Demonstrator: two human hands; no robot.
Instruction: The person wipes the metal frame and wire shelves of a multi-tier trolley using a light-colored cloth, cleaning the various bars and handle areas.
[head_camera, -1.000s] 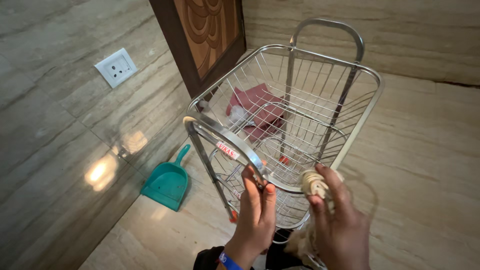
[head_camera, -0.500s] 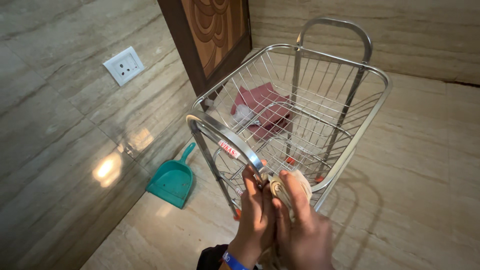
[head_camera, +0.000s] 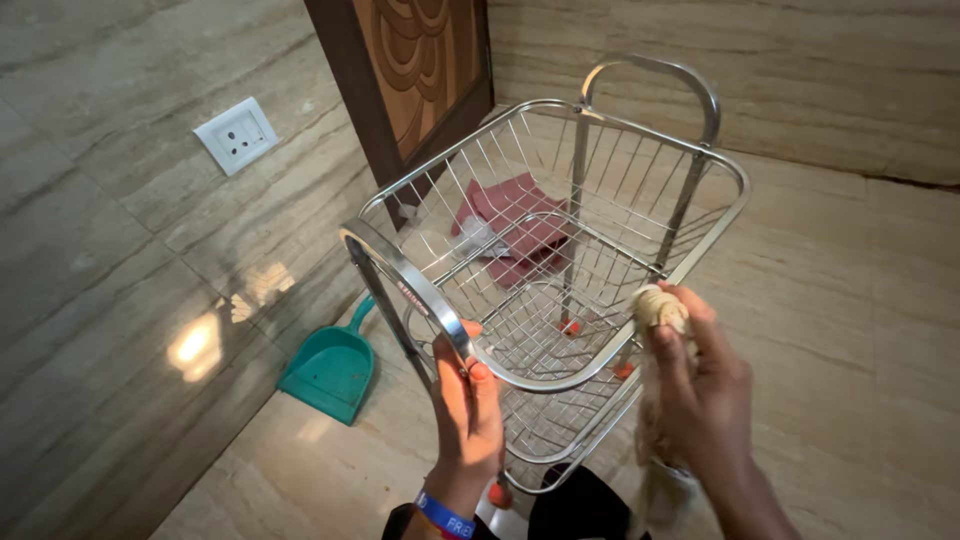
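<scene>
A tiered steel wire rack is seen standing on a marble floor, with its near arched handle at about 8 o'clock of the top basket. The handle's lower end is pinched by the left hand, thumb and fingers closed around the flat bar. At 4 o'clock of the basket rim, a wad of pale cloth is gripped by the right hand, fingers curled shut over it, the wad held touching or just beside the rim wire; contact cannot be confirmed. The rest of the cloth is seen hanging below the hand.

A maroon cloth is noted on the floor behind the wires at 12 o'clock, and a teal dustpan at 9 o'clock beside the wall.

Risks, as judged: the trailing cloth could be snagged on the wire mesh; the rack, steadied at one handle only, could be tipped or slid on the polished floor if pressed sideways.
</scene>
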